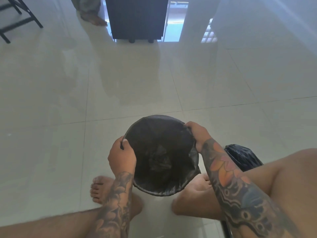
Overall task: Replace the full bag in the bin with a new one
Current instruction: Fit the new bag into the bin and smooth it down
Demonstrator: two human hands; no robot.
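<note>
A round bin (151, 190) stands on the tiled floor between my bare feet. A dark bag (159, 152) lines its inside, with the bag's edge folded over the rim. My left hand (121, 156) grips the bag's edge at the rim's left side. My right hand (197, 133) grips the bag's edge at the rim's upper right side. A tied, full black bag (241, 157) lies on the floor to the right, partly hidden behind my right forearm and leg.
A dark speaker-like box on small feet (137, 18) stands at the far middle of the floor. Another person's bare foot (94, 18) is beside it. A black metal frame (17, 18) is at the far left. Glossy floor tiles lie all around.
</note>
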